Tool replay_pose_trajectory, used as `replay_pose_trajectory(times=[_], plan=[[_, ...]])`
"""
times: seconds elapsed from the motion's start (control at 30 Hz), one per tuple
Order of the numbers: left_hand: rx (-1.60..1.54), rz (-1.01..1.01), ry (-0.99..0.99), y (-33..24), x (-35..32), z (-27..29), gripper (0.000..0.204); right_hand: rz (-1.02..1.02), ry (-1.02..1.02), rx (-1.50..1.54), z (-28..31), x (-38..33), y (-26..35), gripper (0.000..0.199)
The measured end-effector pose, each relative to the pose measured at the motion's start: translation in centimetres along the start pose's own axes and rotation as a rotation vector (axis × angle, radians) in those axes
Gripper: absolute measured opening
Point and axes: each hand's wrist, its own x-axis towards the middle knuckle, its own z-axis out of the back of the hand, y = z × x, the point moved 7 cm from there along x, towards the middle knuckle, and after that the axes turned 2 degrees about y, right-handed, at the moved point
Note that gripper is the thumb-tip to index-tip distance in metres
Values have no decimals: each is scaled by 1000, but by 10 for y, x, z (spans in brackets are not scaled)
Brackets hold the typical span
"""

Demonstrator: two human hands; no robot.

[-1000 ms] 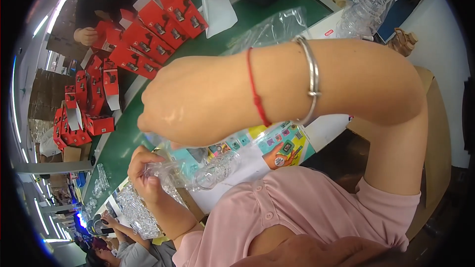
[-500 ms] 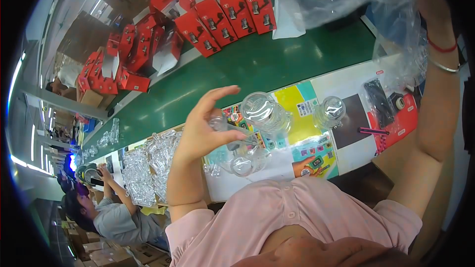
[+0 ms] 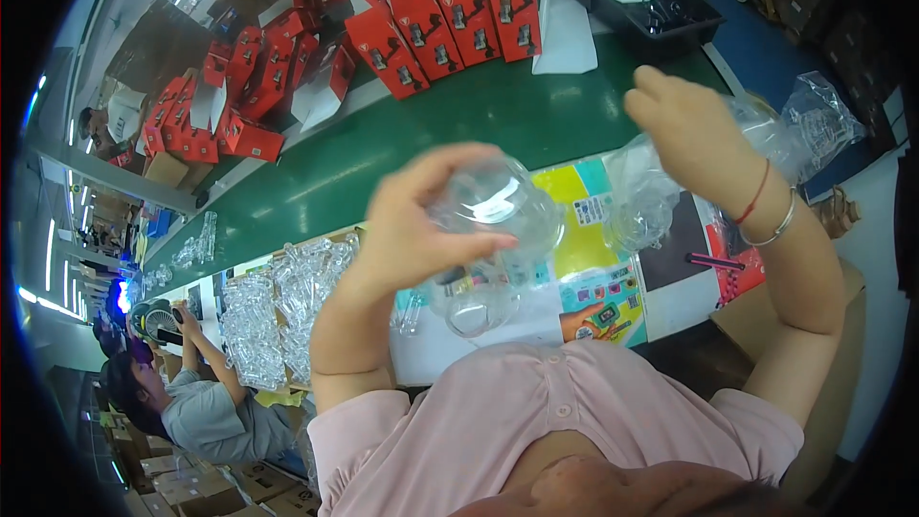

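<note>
My left hand (image 3: 412, 220) is closed around a clear, rounded plastic piece (image 3: 498, 201), thumb below and fingers above. My right hand (image 3: 694, 139) is curled shut over the right side of the table. A thin clear plastic bag (image 3: 766, 139) spreads beneath and beyond that hand; what its fingers hold is hidden. Another clear round piece (image 3: 639, 220) shows below the right hand, partly behind film. Close to my body, under my left hand, lies a further clear round piece (image 3: 471, 311).
Printed sheets (image 3: 603, 302) cover the near table. Beyond them runs a green conveyor belt (image 3: 450, 129), with red boxes (image 3: 418, 29) along its far side. A black tray (image 3: 632, 5) stands far right. Clear parts (image 3: 254, 325) fill a carton at left, near a seated co-worker (image 3: 225, 412).
My right hand has come down and leftward from the upper right, lowering the bag and uncovering the black tray. My left hand has moved right and taken hold of the clear rounded piece.
</note>
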Motion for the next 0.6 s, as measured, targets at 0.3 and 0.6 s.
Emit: replay_pose_trajectory(times=[0.3,0.6], plan=[[-294,-306,-782,-33,-57,129,75,27,413,453,-46,9,40,41],[18,104,-430,66,-32,91,54,174,-31,612,-2,32,41,15]])
